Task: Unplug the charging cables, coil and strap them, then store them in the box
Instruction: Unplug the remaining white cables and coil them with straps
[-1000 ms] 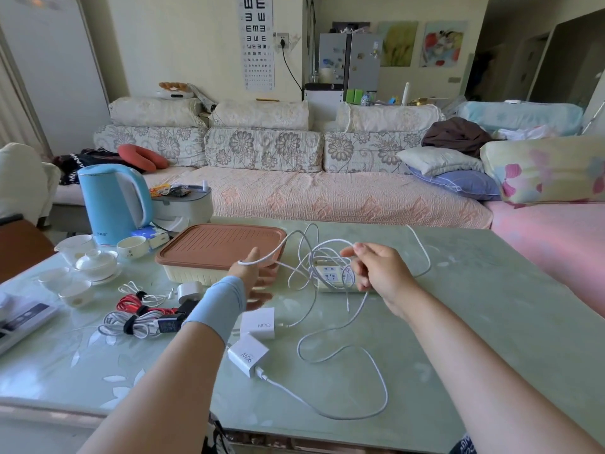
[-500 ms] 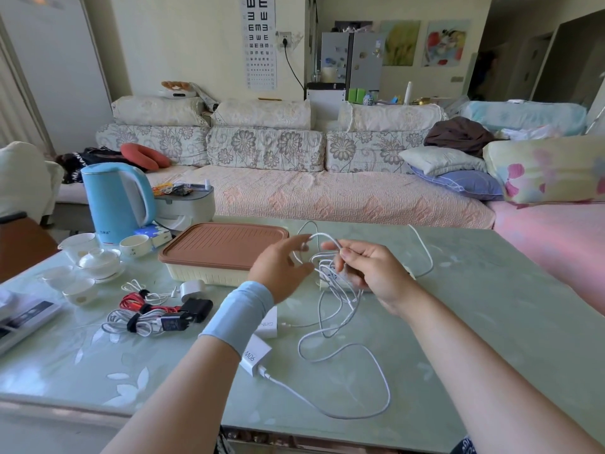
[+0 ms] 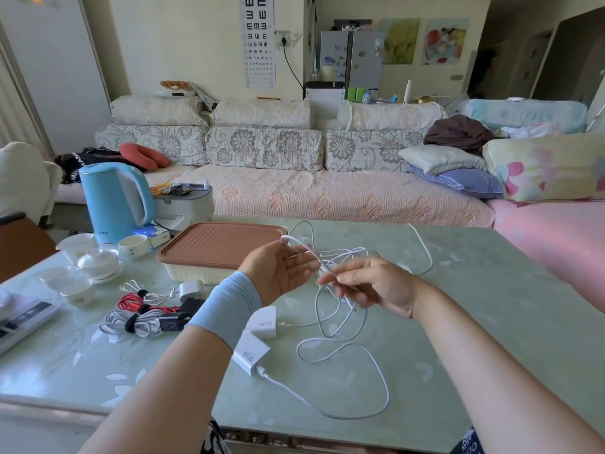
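A long white charging cable point(image 3: 340, 348) lies in loose loops on the green table. My right hand point(image 3: 373, 283) pinches a strand of it above the table. My left hand point(image 3: 278, 270), palm up with a blue wrist sleeve, has a cable end looped over its fingertips. Two white charger bricks sit below my left wrist, one marked GaN point(image 3: 265, 322) and one marked 90W point(image 3: 250, 353), the latter with the cable plugged in. The storage box point(image 3: 203, 270) with its brown lid stands behind my left hand. Strapped coils, a red one and a grey one point(image 3: 137, 322), lie at the left.
A blue kettle point(image 3: 114, 201), white teacups point(image 3: 95, 260) and a grey appliance point(image 3: 183, 204) crowd the table's far left. A flat device point(image 3: 23, 319) lies at the left edge. A sofa runs behind the table. More white cable point(image 3: 422, 250) trails to the right.
Both hands rose from the power strip and came together over the table's middle. My left hand turned palm up with the cable end over it, and the cable loops lifted.
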